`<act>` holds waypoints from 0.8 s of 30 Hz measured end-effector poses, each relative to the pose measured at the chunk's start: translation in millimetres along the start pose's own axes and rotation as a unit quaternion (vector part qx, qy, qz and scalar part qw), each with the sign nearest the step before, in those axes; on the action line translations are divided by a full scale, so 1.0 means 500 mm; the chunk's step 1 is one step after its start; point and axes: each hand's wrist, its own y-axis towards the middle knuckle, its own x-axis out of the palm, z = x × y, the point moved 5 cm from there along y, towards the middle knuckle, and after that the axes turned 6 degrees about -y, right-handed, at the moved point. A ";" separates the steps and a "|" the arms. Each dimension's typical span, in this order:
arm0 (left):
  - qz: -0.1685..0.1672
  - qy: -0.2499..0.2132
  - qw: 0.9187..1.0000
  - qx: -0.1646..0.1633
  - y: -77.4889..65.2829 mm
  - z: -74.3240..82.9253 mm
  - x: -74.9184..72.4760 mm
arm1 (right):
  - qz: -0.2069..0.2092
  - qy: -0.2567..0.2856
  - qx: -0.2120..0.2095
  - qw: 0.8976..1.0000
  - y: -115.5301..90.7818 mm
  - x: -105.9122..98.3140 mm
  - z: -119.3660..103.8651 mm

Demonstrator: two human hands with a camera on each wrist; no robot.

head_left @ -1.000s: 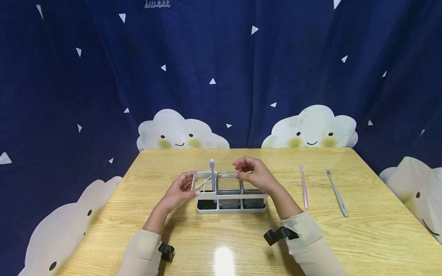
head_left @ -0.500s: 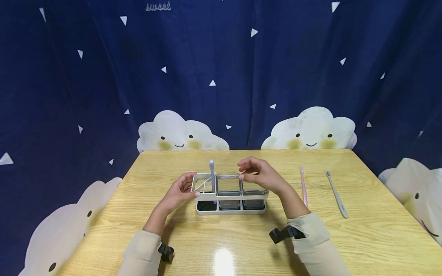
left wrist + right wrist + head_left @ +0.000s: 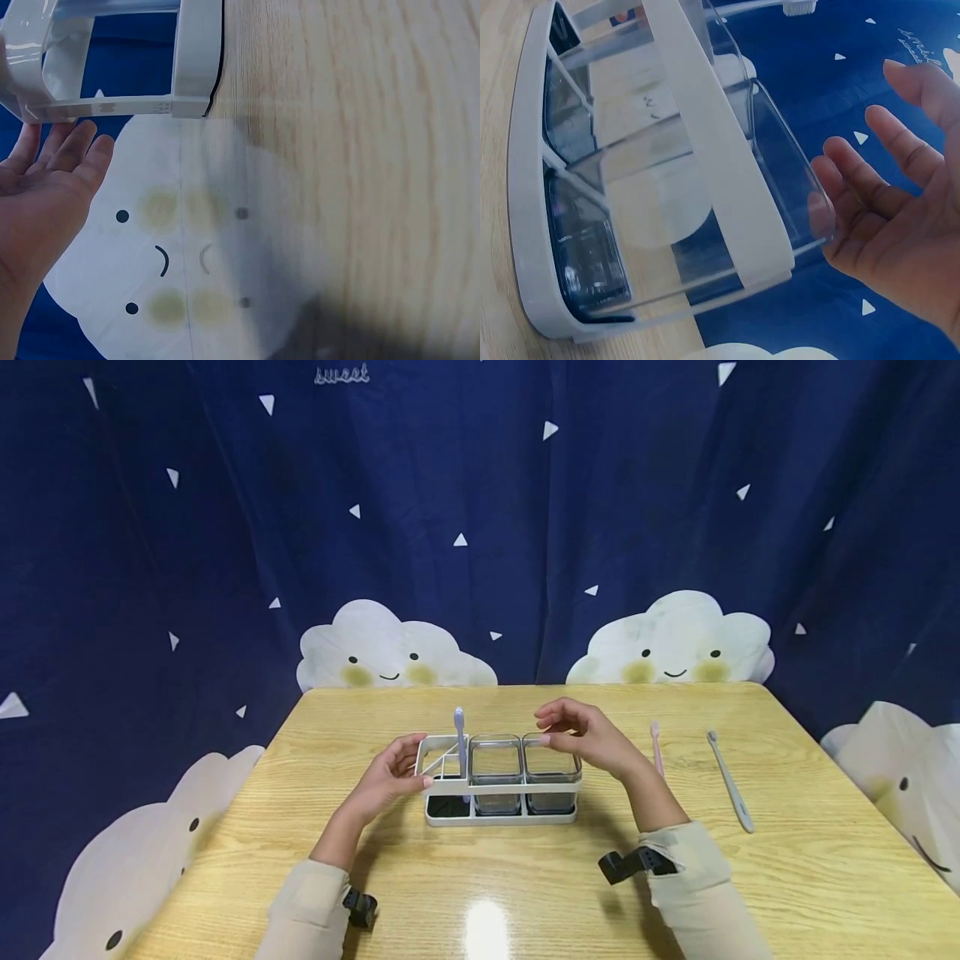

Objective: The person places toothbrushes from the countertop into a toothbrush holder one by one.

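Observation:
A white toothbrush holder [image 3: 486, 788] stands on the wooden table, its left end split into small compartments. One purple toothbrush [image 3: 461, 731] stands upright there, bristles up. Two clear square cups fill the other bays, a middle cup [image 3: 497, 802] and a right cup [image 3: 552, 802]. My left hand [image 3: 386, 781] holds the holder's left end, thumb at the front and fingers toward the back; the left wrist view shows its fingertips at the white frame [image 3: 199, 60]. Over the right cup's rim, my right hand [image 3: 588, 739] is loosely curved with nothing in it.
To the right lie a pink toothbrush [image 3: 656, 747], partly hidden behind the right forearm, and a grey toothbrush [image 3: 731, 783]. A dark blue curtain [image 3: 480, 468] with white clouds hangs behind the table [image 3: 480, 868].
My right hand has moved rightward, from the middle cup's rim to the right cup's. Its forearm now covers more of the pink toothbrush. The left hand and the holder have stayed put.

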 end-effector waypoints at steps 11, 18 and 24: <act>0.001 -0.003 1.000 -0.004 0.001 -0.001 0.000 | 0.013 0.000 0.005 1.000 -0.014 -0.034 0.017; -0.001 -0.002 1.000 -0.007 0.001 -0.001 0.000 | 0.021 0.005 0.006 1.000 -0.028 -0.052 0.029; 0.001 0.000 1.000 -0.008 0.002 0.001 0.000 | 0.030 0.017 0.005 0.999 -0.039 -0.071 0.048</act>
